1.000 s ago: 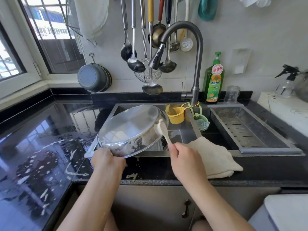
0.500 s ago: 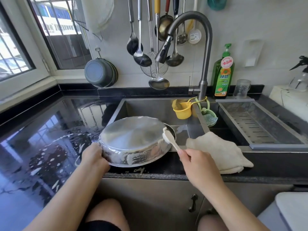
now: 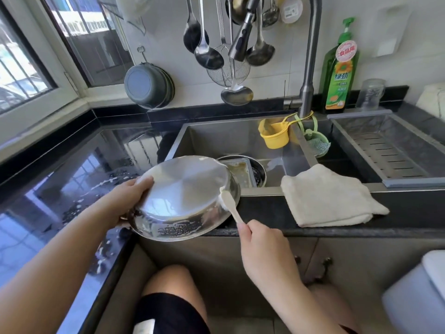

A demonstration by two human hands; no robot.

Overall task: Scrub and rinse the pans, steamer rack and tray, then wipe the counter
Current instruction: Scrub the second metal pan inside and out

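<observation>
The left hand (image 3: pixel 125 196) grips the soapy steel pan (image 3: pixel 186 198), bottom up, over the near sink edge (image 3: pixel 262 191). The right hand (image 3: pixel 262 247) holds a brush (image 3: pixel 230 203) against its right rim.

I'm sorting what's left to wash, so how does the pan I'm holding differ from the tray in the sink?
The pan is round, held bottom-up and soapy by the left hand; the tray is rectangular, lying open side up in the sink, brown-stained. The brush touches only the pan.
</observation>
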